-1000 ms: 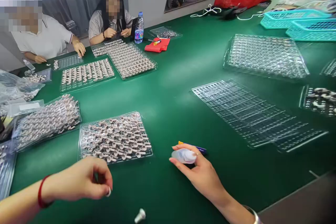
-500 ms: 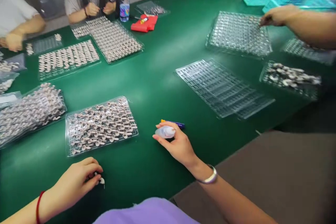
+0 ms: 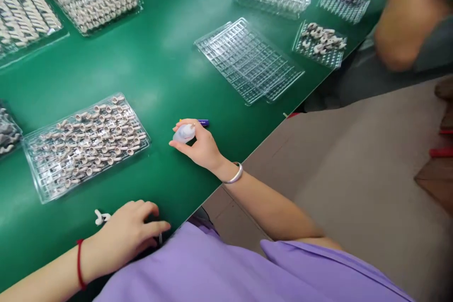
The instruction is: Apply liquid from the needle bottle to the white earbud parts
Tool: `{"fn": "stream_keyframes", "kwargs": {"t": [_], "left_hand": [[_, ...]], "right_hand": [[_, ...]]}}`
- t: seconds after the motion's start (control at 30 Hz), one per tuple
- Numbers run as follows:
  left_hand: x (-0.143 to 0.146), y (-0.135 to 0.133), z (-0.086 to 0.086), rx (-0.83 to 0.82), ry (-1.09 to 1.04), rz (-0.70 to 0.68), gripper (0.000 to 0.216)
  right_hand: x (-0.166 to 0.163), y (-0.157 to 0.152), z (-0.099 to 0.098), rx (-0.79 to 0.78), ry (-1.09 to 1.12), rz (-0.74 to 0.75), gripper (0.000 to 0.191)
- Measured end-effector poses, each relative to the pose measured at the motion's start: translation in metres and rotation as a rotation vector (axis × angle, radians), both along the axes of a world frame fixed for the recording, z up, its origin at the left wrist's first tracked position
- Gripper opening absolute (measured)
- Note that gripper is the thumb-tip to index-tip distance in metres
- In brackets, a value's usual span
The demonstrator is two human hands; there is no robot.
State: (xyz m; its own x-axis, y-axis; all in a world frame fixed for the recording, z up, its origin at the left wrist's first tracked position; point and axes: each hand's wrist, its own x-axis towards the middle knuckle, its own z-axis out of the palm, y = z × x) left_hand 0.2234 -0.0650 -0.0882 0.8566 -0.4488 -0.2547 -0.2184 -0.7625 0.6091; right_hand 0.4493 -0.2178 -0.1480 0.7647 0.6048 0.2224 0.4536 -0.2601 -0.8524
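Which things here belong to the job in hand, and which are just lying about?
Likely in the job:
bottle, held in the right hand
white piece, beside the left hand
near tray, filled with pieces (probably)

Likely just lying about:
blue pen, partly behind the right hand
clear trays, off to the right

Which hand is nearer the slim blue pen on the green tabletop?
Right. The right hand, holding a translucent white bottle, is beside the slim blue pen, partly hiding it; the left hand is well apart, by the purple shirt.
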Motion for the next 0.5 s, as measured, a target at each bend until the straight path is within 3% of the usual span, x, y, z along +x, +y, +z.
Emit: {"fn": "stream_keyframes", "kwargs": {"t": [0.1,0.17,0.27,0.33,0.4,0.43,0.5], "left_hand": [[0.004,-0.004,0.010,0.083,-0.001,-0.122,0.019],[0.003,0.007,0.022,0.165,0.016,-0.072,0.020],[0.007,0.052,0.048,0.165,0.074,0.084,0.005],[0.019,0.100,0.066,0.087,0.108,0.205,0.010],[0.039,0.159,0.081,0.177,-0.007,0.521,0.020],[0.051,0.191,0.086,0.321,-0.087,0.769,0.022],[0.079,0.253,0.090,0.485,-0.188,1.015,0.027]], "right_hand": [[-0.003,0.001,0.000,-0.001,0.009,-0.009,0.036],[-0.006,0.002,-0.002,0.002,0.015,-0.005,0.036],[-0.008,0.003,-0.007,0.010,0.027,0.005,0.032],[-0.008,0.004,-0.011,0.002,0.032,0.004,0.035],[-0.008,0.005,-0.013,-0.008,0.040,0.011,0.035],[-0.008,0.005,-0.014,-0.009,0.043,0.013,0.034],[-0.008,0.006,-0.014,-0.015,0.044,0.014,0.033]]}}
